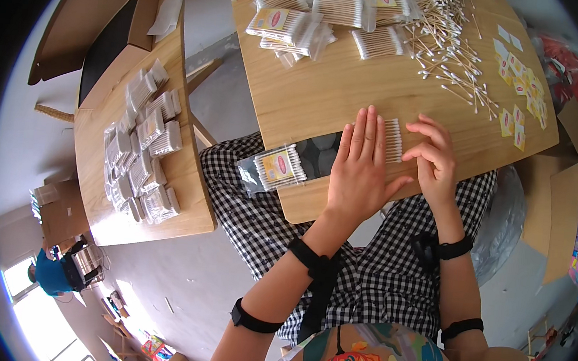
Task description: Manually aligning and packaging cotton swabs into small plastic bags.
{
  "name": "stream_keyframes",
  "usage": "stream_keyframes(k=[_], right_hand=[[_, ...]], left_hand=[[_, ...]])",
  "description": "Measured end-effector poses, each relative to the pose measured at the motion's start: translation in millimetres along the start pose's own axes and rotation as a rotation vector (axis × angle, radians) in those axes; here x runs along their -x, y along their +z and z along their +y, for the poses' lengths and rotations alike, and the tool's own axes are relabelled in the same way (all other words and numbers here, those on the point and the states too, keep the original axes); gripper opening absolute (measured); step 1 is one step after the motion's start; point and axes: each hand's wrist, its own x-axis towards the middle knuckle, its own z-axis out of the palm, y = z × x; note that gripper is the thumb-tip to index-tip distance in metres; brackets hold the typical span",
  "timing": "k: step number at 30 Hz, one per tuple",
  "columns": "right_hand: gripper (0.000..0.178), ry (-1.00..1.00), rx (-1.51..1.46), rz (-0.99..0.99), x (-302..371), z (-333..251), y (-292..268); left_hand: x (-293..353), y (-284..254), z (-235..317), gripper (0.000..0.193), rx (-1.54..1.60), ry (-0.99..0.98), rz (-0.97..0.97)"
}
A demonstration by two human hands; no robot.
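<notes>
Two hands (pixel 360 175) (pixel 441 165), left flat, right curled with fingers (pixel 426 130) apart, flank one swab row (pixel 393 141).

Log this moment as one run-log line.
Left hand: flat, at swab row | Right hand: loosely curled, beside row | Nearby: yellow-carded swab bundle left of hands | Farther: loose swab pile, packed swab bags

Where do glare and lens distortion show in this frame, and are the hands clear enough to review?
Head view: the window at lower left is blown out, and glare whitens the left table's lower-left edge; head view: table edges bow and the rim falls to black; head view: left hand and right hand look clear.
</notes>
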Motion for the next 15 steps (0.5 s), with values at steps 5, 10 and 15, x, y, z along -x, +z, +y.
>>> stream_keyframes(k=[5,10,15], right_hand=[[0.021,-0.009,0.033,-0.007,-1.2,-1.7,0.7],[0.021,-0.043,0.075,-0.041,-2.7,-2.5,-1.8],[0.022,0.030,-0.017,0.040,-1.6,-2.7,-0.4]], left_hand=[[0.0,0.7,0.2,0.100,-0.036,-0.001,-0.007],[-0.4,0.1,0.8,0.100,-0.030,0.002,-0.004],[-0.5,0.0,0.5,0.102,-0.025,0.002,0.006]])
